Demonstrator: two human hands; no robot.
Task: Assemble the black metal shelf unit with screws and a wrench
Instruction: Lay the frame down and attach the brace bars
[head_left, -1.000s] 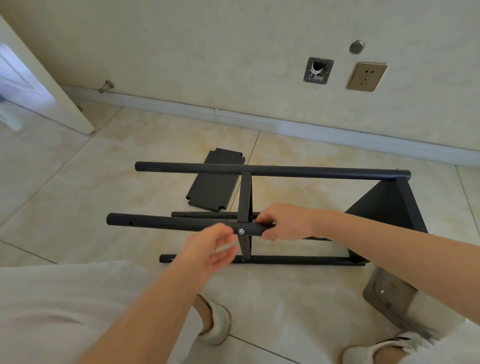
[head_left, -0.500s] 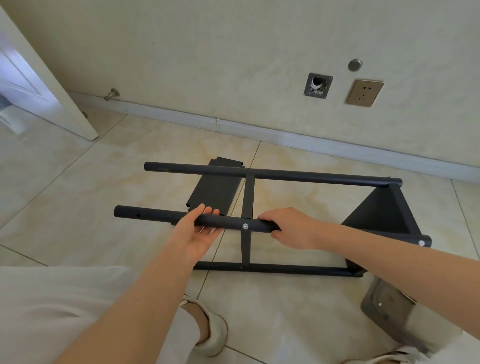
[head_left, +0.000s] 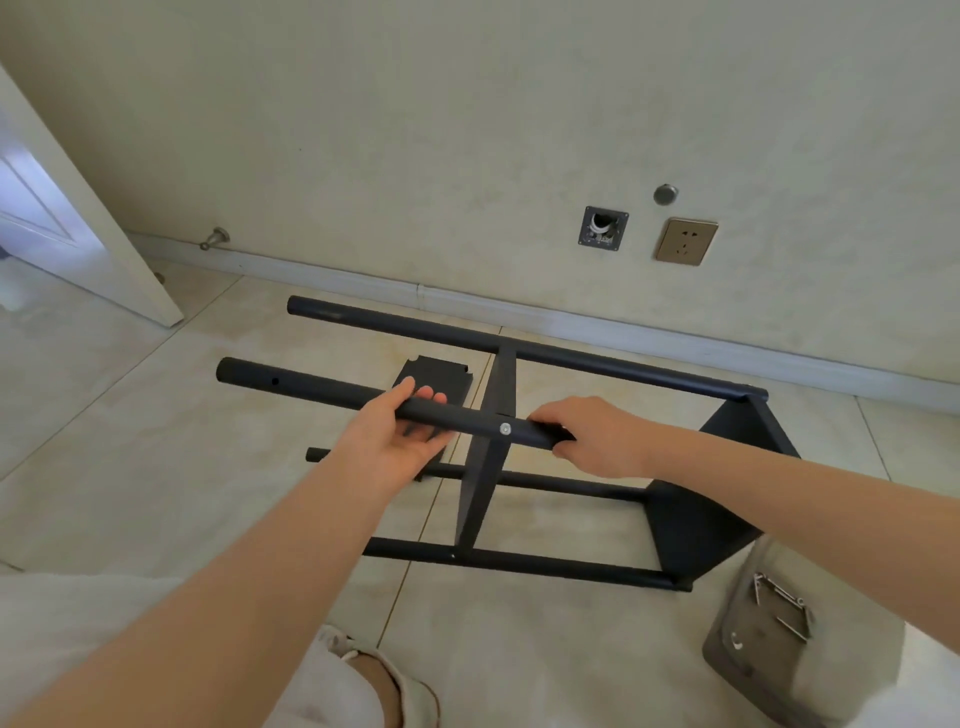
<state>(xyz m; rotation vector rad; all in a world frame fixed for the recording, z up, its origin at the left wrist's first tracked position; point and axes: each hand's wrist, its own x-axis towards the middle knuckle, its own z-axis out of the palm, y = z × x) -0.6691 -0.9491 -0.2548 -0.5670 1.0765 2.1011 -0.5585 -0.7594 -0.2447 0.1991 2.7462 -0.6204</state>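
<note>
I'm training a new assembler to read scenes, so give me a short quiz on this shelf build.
1. True or false: the left hand and the right hand hold the same black tube.
2. The silver screw head on that tube sits: A) between the two hands; B) left of both hands; C) at the tube's open end.
3. Fill in: the loose black panel behind the frame lies on the ____.

Key: 1 true; 2 A; 3 floor.
</note>
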